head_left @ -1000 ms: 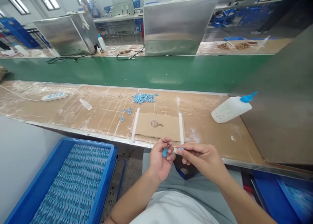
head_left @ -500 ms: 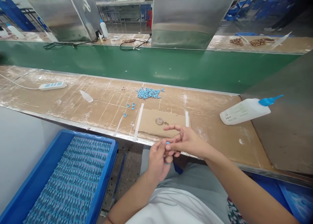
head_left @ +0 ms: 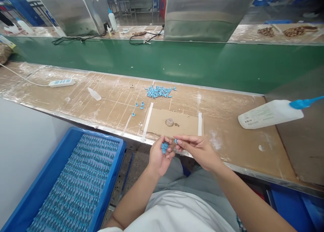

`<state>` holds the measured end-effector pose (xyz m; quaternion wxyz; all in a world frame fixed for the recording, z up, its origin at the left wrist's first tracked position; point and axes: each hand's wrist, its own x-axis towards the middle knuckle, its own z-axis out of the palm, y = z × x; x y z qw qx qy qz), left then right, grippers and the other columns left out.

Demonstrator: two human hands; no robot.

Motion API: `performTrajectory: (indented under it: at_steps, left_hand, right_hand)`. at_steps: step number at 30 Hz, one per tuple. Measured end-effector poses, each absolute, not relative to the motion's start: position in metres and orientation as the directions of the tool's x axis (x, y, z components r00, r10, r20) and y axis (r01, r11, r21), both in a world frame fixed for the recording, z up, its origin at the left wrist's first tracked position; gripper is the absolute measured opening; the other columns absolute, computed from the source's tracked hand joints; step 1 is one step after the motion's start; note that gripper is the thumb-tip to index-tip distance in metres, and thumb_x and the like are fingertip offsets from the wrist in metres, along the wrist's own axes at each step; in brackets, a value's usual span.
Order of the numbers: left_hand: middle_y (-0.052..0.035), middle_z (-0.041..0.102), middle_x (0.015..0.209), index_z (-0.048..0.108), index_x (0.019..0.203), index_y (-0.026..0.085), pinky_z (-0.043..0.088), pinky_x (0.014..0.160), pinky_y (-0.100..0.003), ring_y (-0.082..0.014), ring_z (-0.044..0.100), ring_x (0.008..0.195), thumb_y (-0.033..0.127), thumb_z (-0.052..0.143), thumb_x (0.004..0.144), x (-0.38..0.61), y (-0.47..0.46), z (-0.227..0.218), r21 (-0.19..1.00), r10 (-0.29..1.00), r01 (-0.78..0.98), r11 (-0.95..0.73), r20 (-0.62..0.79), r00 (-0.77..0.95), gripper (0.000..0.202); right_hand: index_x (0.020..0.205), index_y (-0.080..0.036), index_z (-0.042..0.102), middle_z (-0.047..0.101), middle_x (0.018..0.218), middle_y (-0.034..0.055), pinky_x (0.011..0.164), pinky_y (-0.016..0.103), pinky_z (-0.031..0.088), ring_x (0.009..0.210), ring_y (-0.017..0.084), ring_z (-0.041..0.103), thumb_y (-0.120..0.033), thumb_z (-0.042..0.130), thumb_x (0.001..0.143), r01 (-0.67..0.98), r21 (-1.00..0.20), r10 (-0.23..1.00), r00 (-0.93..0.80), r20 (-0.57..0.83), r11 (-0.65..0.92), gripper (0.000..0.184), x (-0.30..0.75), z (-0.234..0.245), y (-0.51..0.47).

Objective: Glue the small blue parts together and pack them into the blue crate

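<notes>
Down at the front, the left hand [head_left: 160, 159] is half curled, cradling a small cluster of blue pieces [head_left: 164, 147] against its fingers: bright sky blue, smooth, rounded heads packed side by side. Right next to it, the right hand [head_left: 199, 151] pinches a single blue piece [head_left: 176, 141] between thumb and fingertips, most of it covered by the grip. Low on the left, a blue crate [head_left: 115, 168] shows row after row of slim blue items [head_left: 76, 181]. Onto the worktop [head_left: 227, 144]: a cardboard sheet [head_left: 187, 125] just beyond the hands, bearing a small round cup [head_left: 169, 122] with dark spots beside it. Left of that, four loose pieces [head_left: 133, 114], flat discs with little knobs on top. Farther back lies a glinting blue heap [head_left: 158, 92], and behind everything there, a green panel [head_left: 152, 61].
</notes>
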<state>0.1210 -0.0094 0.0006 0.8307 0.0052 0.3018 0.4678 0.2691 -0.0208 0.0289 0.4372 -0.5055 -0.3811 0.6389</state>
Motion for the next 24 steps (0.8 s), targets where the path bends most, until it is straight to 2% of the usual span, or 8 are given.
performTrajectory:
  at_steps: [3,5,8,11,16,18,21,24]
  left_hand:
    - [0.0007,0.047,0.070,0.069,0.090,0.011,0.022,0.042,-0.016,-0.0035,0.032,0.051,0.037,0.069,0.082,0.120,-0.019,0.001,0.480,0.823,-0.675,0.561,-0.416,0.388,0.027]
    - [0.0040,0.038,0.062,0.071,0.102,0.012,0.020,0.043,-0.017,-0.0037,0.025,0.050,0.040,0.071,0.080,0.120,-0.026,0.000,0.545,0.839,-0.637,0.545,-0.351,0.417,0.035]
    - [0.0070,0.026,0.054,0.072,0.109,0.015,0.017,0.045,-0.019,-0.0054,0.024,0.049,0.043,0.075,0.076,0.122,-0.035,-0.003,0.597,0.851,-0.613,0.517,-0.283,0.442,0.044]
    - [0.0076,0.025,0.051,0.074,0.103,0.016,0.021,0.045,-0.020,-0.0060,0.029,0.048,0.045,0.078,0.071,0.126,-0.039,-0.003,0.602,0.874,-0.637,0.482,-0.277,0.399,0.043]
    - [0.0060,0.037,0.050,0.074,0.090,0.020,0.041,0.052,-0.026,-0.0109,0.047,0.051,0.046,0.081,0.065,0.126,-0.037,-0.002,0.573,0.909,-0.705,0.417,-0.281,0.309,0.037]
    - [0.0059,0.040,0.051,0.074,0.092,0.020,0.037,0.049,-0.024,-0.0092,0.044,0.049,0.045,0.084,0.063,0.125,-0.035,-0.004,0.580,0.915,-0.709,0.402,-0.284,0.286,0.040]
    - [0.0069,0.039,0.054,0.075,0.097,0.020,0.024,0.045,-0.019,-0.0033,0.030,0.046,0.040,0.086,0.061,0.121,-0.034,-0.008,0.586,0.919,-0.708,0.394,-0.263,0.294,0.043]
    - [0.0065,0.039,0.056,0.075,0.096,0.018,0.020,0.045,-0.020,-0.0019,0.024,0.047,0.039,0.084,0.064,0.119,-0.034,-0.012,0.583,0.918,-0.709,0.396,-0.245,0.311,0.040]
  right_hand:
    - [0.117,-0.022,0.064,0.072,0.075,0.0025,0.057,0.028,0.055,0.067,0.017,0.067,-0.040,0.084,0.066,-0.156,-0.911,0.921,-0.140,-0.363,-0.382,0.058,0.273,0.038,-0.019]
    - [0.127,-0.021,0.054,0.069,0.066,0.0001,0.048,0.025,0.051,0.059,0.017,0.065,-0.038,0.086,0.064,-0.115,-0.893,0.893,-0.182,-0.411,-0.434,0.073,0.276,0.043,-0.017]
    - [0.133,-0.021,0.045,0.064,0.054,-0.0038,0.039,0.021,0.044,0.045,0.014,0.058,-0.037,0.086,0.064,-0.045,-0.882,0.863,-0.232,-0.448,-0.470,0.081,0.278,0.046,-0.013]
    - [0.134,-0.021,0.044,0.066,0.055,-0.0037,0.037,0.020,0.041,0.041,0.012,0.056,-0.037,0.086,0.064,-0.058,-0.877,0.856,-0.254,-0.450,-0.478,0.083,0.274,0.044,-0.013]
    - [0.125,-0.021,0.052,0.069,0.064,-0.0015,0.038,0.019,0.040,0.046,0.012,0.058,-0.037,0.086,0.064,-0.235,-0.846,0.871,-0.253,-0.422,-0.478,0.072,0.261,0.036,-0.019]
    - [0.122,-0.021,0.055,0.070,0.066,-0.0011,0.036,0.018,0.036,0.044,0.010,0.055,-0.037,0.086,0.064,-0.264,-0.836,0.873,-0.237,-0.427,-0.480,0.068,0.258,0.034,-0.021]
    - [0.122,-0.019,0.056,0.070,0.064,-0.0001,0.034,0.017,0.027,0.037,0.007,0.048,-0.036,0.086,0.065,-0.236,-0.839,0.869,-0.213,-0.447,-0.490,0.067,0.259,0.034,-0.018]
    - [0.125,-0.017,0.056,0.070,0.063,0.0016,0.033,0.016,0.021,0.032,0.004,0.040,-0.036,0.087,0.064,-0.180,-0.836,0.848,-0.235,-0.475,-0.519,0.070,0.259,0.034,-0.014]
